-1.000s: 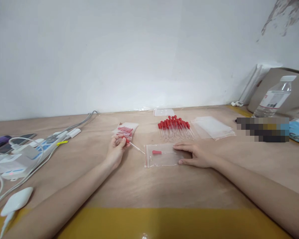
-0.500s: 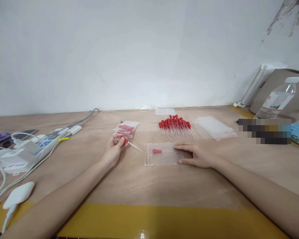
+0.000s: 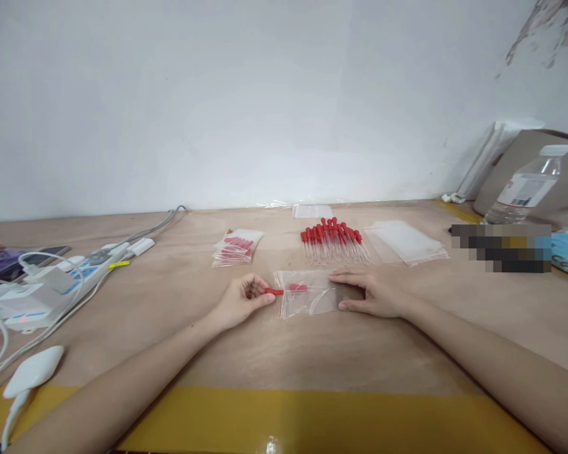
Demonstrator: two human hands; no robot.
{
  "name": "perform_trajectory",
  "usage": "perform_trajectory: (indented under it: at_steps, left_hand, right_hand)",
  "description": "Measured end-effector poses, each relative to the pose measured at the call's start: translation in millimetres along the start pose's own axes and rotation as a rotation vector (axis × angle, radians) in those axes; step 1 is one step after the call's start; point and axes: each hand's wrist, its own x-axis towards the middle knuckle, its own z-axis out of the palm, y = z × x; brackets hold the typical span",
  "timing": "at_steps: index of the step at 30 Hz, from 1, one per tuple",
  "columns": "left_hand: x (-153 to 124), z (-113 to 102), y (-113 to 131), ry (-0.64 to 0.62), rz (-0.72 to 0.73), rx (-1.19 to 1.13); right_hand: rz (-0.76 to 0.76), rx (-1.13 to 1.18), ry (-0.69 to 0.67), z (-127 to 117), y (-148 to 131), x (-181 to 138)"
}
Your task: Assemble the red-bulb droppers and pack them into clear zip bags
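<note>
My left hand (image 3: 245,298) pinches the red bulb of a glass dropper (image 3: 275,291), whose thin tube reaches into the open mouth of a small clear zip bag (image 3: 312,302). Another red-bulbed dropper (image 3: 298,287) lies inside that bag. My right hand (image 3: 376,291) rests flat on the bag's right end with its fingers stretched out, pinning it to the table. Behind the bag lies a row of several red-bulbed droppers (image 3: 332,242). A stack of filled bags (image 3: 236,246) sits at the back left.
Empty clear bags (image 3: 404,242) lie right of the dropper row, another (image 3: 312,211) by the wall. A power strip with cables (image 3: 52,284) and a white mouse (image 3: 31,372) occupy the left. A water bottle (image 3: 525,186) and cardboard box stand at right.
My left hand moved right from beside the filled bags to the bag's mouth, carrying the dropper, and pushed its tube inside. The right hand stayed put.
</note>
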Motion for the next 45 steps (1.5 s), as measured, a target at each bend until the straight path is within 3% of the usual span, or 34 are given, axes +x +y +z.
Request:
perform_trajectory:
  at_steps: [3,8,16,22,29,36,40,42,45]
  left_hand:
    - [3.7,2.6,1.0,-0.012,0.033,0.079]
    - [13.1,4.4,0.5,0.131,0.1,0.052]
    - [12.8,20.9,-1.0,-0.024,0.068,0.054]
    - [19.6,22.7,-6.7,0.161,0.15,0.09]
    - [4.7,28.1,2.5,-0.066,0.187,0.178]
    - [15.9,16.6,-4.6,-0.09,0.181,0.137]
    - [14.7,7.5,-0.9,-0.202,0.227,0.211]
    - [10.7,7.5,2.2,-0.196,0.23,0.25]
    - [6.1,13.0,3.2,-0.083,0.225,0.285]
  right_hand:
    - [0.0,-0.008,0.004,-0.8,-1.2,0.2]
    - [-0.013,-0.003,-0.005,-2.1,-2.7,0.3]
    - [-0.02,-0.006,0.022,0.8,-2.5,0.4]
    - [-0.015,-0.009,0.01,-0.7,-5.3,0.9]
    - [-0.035,0.004,0.019,0.5,-4.3,1.6]
    - [-0.014,0.002,-0.019,-3.7,-3.1,-0.1]
    - [-0.007,-0.015,-0.035,-5.2,-2.5,-1.0]
    - [-0.011,-0.018,-0.031,-4.9,-3.0,-0.9]
    - [-0.023,-0.01,-0.017,-4.1,-4.3,-0.4]
